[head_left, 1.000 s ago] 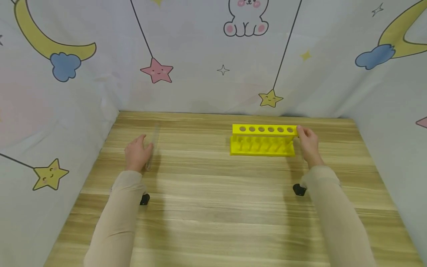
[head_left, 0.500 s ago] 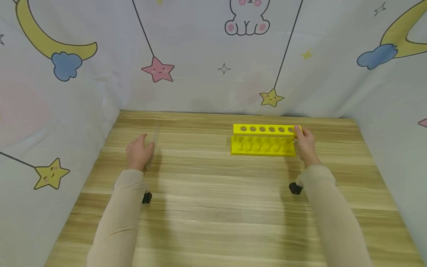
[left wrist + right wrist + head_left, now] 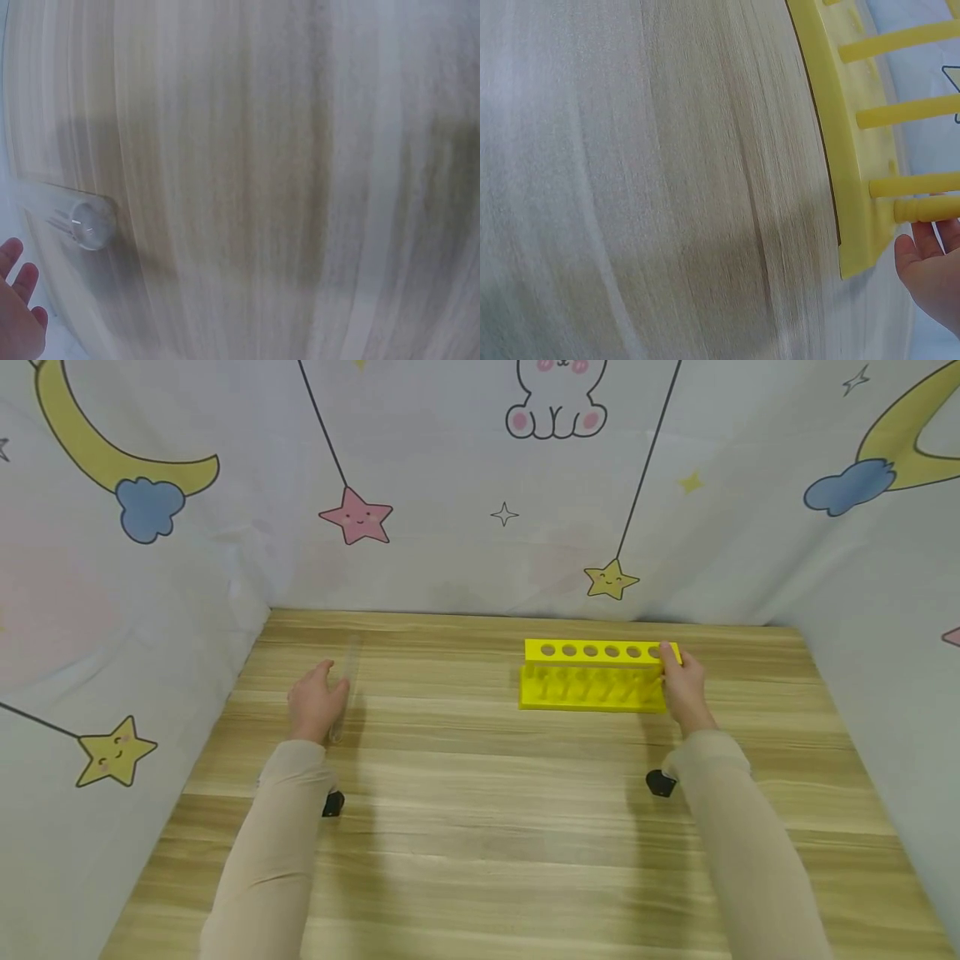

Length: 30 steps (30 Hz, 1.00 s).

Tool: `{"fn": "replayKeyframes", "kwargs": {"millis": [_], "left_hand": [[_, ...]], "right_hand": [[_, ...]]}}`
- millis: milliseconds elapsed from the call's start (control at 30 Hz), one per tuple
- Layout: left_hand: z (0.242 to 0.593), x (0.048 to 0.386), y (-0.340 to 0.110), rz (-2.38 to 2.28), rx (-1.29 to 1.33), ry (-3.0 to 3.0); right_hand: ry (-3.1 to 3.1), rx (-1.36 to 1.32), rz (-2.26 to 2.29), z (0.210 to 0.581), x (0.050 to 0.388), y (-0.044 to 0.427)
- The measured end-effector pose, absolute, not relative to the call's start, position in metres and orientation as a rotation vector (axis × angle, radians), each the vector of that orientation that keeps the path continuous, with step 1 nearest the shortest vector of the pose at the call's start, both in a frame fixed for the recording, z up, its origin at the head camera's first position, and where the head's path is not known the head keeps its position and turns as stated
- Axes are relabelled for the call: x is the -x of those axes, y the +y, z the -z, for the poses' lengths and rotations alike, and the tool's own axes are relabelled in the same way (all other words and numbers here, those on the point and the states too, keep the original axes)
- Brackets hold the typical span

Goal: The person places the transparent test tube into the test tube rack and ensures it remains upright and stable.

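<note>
A clear tube (image 3: pixel 352 664) lies on the wooden table at the left. My left hand (image 3: pixel 315 703) is just left of it, thumb and fingers spread apart. The left wrist view shows the rounded end of the tube (image 3: pixel 91 225) above and right of the fingertips of my left hand (image 3: pixel 21 311), with a gap between. At the back right stands a yellow rack (image 3: pixel 592 702) with a row of several round holes in its top bar. My right hand (image 3: pixel 686 692) grips its right end, thumb on the top bar. In the right wrist view, the fingers of my right hand (image 3: pixel 934 274) curl behind an end post (image 3: pixel 922 209).
The wood-grain table (image 3: pixel 480 810) meets a white cloth (image 3: pixel 450 560) printed with stars, moons and clouds at its back and sides. A small black piece (image 3: pixel 333 803) shows at the left cuff, another (image 3: pixel 661 782) by the right cuff.
My right hand has shifted left and farther onto the rack's end, its thumb now over the top bar. My left hand has moved slightly right, nearer the tube.
</note>
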<state>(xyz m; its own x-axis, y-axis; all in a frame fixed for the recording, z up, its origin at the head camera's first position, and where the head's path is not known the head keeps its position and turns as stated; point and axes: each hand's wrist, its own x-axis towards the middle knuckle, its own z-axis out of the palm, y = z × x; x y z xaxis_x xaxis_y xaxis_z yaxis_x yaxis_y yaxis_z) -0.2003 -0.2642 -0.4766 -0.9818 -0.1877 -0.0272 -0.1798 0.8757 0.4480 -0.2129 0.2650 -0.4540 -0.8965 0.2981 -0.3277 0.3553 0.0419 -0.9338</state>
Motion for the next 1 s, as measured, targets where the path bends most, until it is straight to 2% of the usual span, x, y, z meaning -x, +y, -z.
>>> {"fn": "replayKeyframes", "kwargs": {"millis": [1000], "left_hand": [[0.4759, 0.1997, -0.2593, 0.706, -0.273, -3.015]], "right_hand": [[2.288, -0.798, 1.899, 0.4562, 0.2172, 0.2630]]}}
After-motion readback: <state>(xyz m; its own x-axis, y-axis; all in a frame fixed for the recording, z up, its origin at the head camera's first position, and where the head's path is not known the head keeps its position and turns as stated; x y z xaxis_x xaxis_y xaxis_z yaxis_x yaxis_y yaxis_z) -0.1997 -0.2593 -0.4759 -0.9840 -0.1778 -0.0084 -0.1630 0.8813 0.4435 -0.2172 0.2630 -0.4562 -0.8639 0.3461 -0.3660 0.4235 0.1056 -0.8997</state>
